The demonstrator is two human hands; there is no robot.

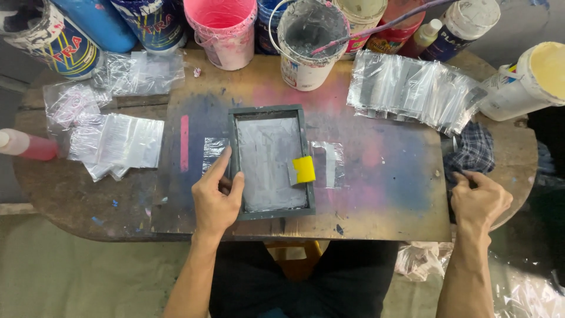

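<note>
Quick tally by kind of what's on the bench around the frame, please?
Paint buckets and tubs along the back edge, as far as they show: about 9, such as the pink plastic bucket
Piles of clear plastic bags: 4, the largest at
Dark rectangular screen frame: 1
Yellow squeegee: 1
Total: about 15

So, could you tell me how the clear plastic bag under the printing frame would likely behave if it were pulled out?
The clear bag looks thin and wrinkled, so probably floppy and very light. Its glossy film may be slippery, though the frame pins it.
</note>
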